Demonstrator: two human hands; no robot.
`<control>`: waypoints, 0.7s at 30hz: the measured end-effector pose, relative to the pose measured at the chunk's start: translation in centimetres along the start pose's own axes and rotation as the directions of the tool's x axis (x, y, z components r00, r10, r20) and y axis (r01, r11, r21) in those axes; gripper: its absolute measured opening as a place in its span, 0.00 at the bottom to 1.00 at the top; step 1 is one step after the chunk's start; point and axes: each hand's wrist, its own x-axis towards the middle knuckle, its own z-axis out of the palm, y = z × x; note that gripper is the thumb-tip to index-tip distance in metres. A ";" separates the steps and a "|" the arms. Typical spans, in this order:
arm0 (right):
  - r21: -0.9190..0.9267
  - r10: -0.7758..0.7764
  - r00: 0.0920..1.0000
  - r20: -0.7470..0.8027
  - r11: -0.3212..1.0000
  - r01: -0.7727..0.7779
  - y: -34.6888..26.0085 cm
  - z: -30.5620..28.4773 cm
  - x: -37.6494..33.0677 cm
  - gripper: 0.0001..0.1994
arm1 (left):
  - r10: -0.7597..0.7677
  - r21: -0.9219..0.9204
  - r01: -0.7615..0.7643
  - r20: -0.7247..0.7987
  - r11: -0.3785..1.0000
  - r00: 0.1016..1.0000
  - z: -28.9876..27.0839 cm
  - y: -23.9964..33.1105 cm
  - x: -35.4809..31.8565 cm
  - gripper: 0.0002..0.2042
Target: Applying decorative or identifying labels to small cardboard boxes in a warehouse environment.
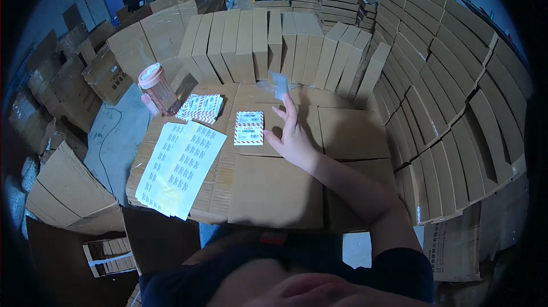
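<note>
My right hand (292, 138) reaches over the cardboard-covered table with its fingers apart and its index finger stretched forward. A small pale, bluish strip (280, 85) stands at the index fingertip; whether it sticks to the finger or only touches it is unclear. Behind it lies a scrap of clear film (265, 85). Near my thumb rests a label card (249, 128) with a red striped border. To its left are a stack of similar cards (201, 107) and overlapping white sheets of printed stickers (181, 169). My left hand is out of view.
A pink-lidded bottle (158, 90) stands at the table's left edge. Upright brown boxes (238, 44) line the back, and a tall wall of stacked boxes (445, 101) rises on the right. An open carton (74, 244) sits lower left. Other people are in the far background.
</note>
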 end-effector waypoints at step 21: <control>0.109 -0.100 0.995 -0.012 0.989 0.100 0.6 0.7 0.2 0.46 | 0.272 -0.110 -0.261 0.106 0.959 0.956 -0.3 -0.5 1.6 0.20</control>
